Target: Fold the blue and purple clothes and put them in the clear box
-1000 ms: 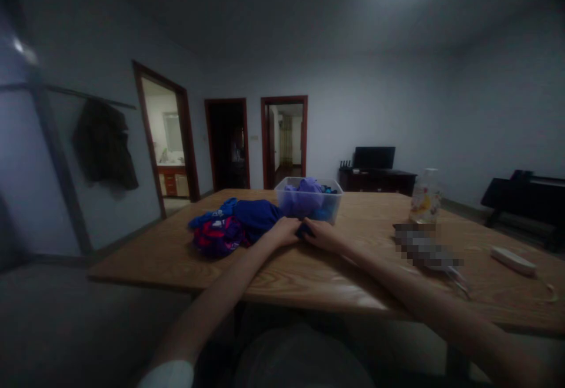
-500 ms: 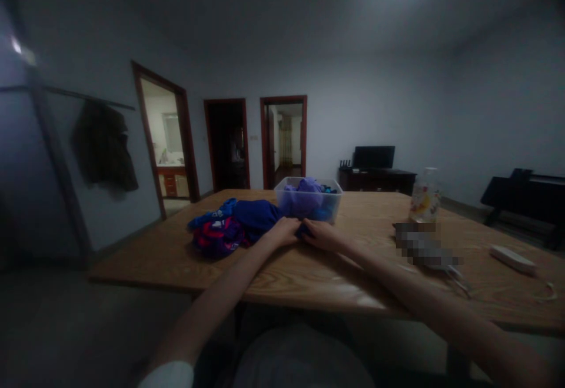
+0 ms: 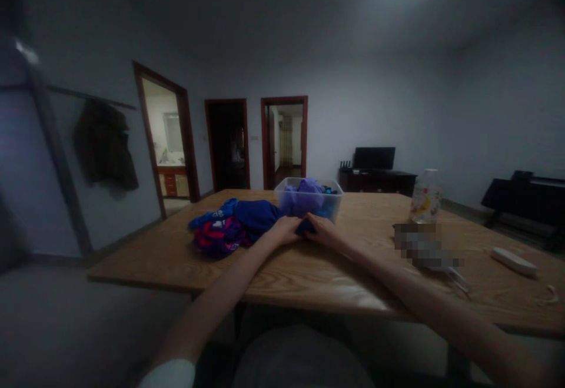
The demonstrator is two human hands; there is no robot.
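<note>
In front of a clear plastic bin, my two hands are close together low over the table. Between them is a piece of dark blue cloth. My left hand is closed on its left side, and my right hand pinches it from the right. A larger blue garment lies just left of my left hand; whether it joins the held cloth is hidden. Beside it rests a crumpled purple, pink and blue garment. Purple cloth is heaped inside the bin.
The wooden table has its near edge under my forearms. On its right side stand a clear jug, a blurred-out flat item and a white power strip or similar long item. Doorways and a television are beyond.
My right hand has risen slightly, with its knuckles lifted, and more of the dark blue cloth shows between my hands. The bin and the garments on the left stay where they were.
</note>
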